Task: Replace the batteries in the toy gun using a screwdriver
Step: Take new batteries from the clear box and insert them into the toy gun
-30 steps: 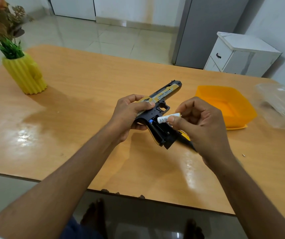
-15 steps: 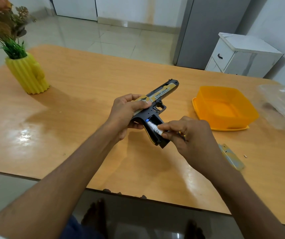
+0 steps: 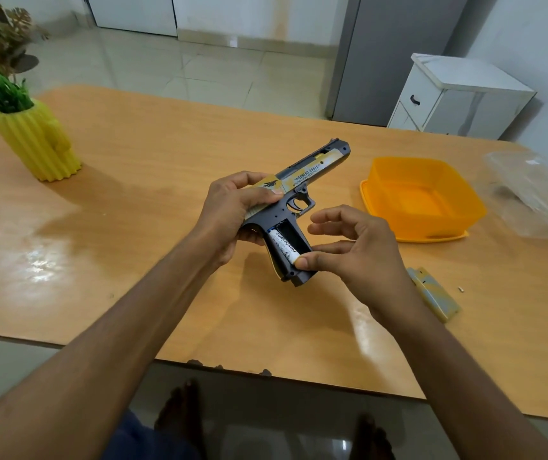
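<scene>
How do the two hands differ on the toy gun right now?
The left hand wraps the slide of the toy gun and holds it above the table; the right hand only presses its thumb on the battery in the open grip, fingers spread. Both touch the gun.

Orange tub (image 3: 423, 197) flanks bare table (image 3: 153, 200) ahead.

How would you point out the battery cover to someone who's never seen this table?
On the wooden table, look right of the right hand, nearer than the orange container. The battery cover lies flat there, a slim yellow-grey plate.
</scene>
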